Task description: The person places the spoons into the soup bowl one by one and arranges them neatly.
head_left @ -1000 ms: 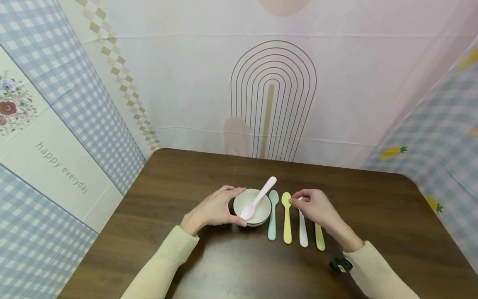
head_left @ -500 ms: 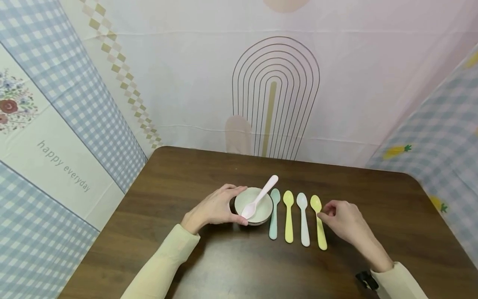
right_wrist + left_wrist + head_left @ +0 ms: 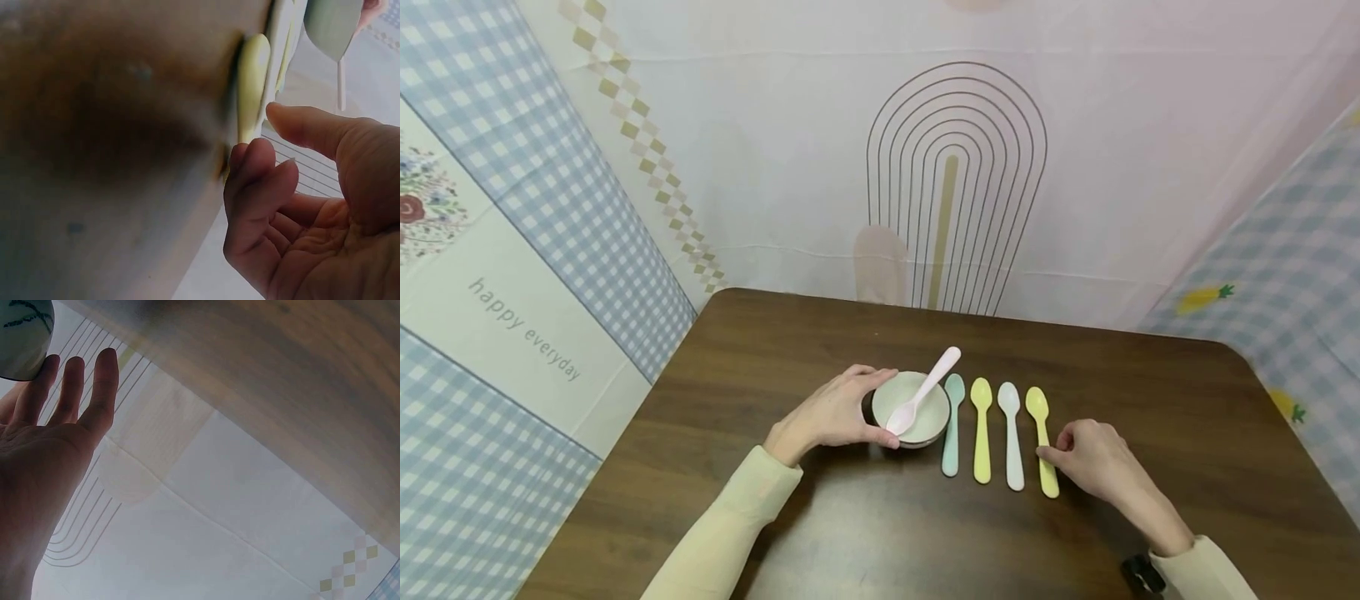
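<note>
In the head view my left hand (image 3: 838,410) grips the side of a small bowl (image 3: 927,421), pale inside and dark on the outside. Its thumb lies at the near rim and its fingers at the far side. A pale pink spoon (image 3: 928,382) leans in the bowl, handle over the rim. My right hand (image 3: 1099,460) is at the rightmost yellow spoon (image 3: 1038,406), thumb and curled fingers on either side of the handle. That spoon lies flat on the table. In the right wrist view the fingers (image 3: 259,187) hide part of the yellow spoon (image 3: 253,75).
Between bowl and right hand lie a mint spoon (image 3: 951,433), another yellow spoon (image 3: 982,433) and a white spoon (image 3: 1012,437), side by side. The dark wooden table (image 3: 820,533) ends at a patterned cloth backdrop (image 3: 775,167); a checked cloth (image 3: 497,167) hangs at left.
My right hand has moved right and toward me, from over the white spoon to the rightmost yellow spoon, then down along its handle. My left hand stays on the bowl.
</note>
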Motion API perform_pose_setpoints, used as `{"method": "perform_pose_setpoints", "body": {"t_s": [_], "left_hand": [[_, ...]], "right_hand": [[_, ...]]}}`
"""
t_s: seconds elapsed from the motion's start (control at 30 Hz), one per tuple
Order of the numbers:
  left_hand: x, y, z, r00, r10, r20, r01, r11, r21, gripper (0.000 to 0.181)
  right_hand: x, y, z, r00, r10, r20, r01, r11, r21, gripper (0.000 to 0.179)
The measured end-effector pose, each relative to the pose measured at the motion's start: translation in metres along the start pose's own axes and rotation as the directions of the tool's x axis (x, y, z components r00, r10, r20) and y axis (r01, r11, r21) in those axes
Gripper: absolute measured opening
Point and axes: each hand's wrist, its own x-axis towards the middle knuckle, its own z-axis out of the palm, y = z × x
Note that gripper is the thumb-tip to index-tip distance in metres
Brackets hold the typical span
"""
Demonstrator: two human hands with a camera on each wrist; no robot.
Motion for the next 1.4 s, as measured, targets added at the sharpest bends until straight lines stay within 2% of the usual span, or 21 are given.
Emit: {"method": "perform_pose_setpoints", "body": {"t_s": [0.53, 0.77, 1.4], "left_hand": [[0.000, 0.000, 0.001, 1.000, -0.023, 0.003, 0.023, 1.000, -0.002, 0.105], [0.000, 0.000, 0.001, 1.000, -0.002, -0.007, 0.002, 1.000, 0.004, 0.105], [0.000, 0.001, 0.000, 1.000, -0.007, -0.003, 0.007, 1.000, 0.007, 0.105]], "right_hand": [[-0.006, 0.001, 0.006, 0.997, 0.052, 0.053, -0.053, 0.998, 0.028, 0.038], [-0.008, 0.000, 0.008, 0.995, 0.070, 0.065, -0.074, 0.996, 0.048, 0.037], [-0.011, 0.001, 0.010, 0.990, 0.108, 0.089, -0.117, 0.989, 0.094, 0.038]]}}
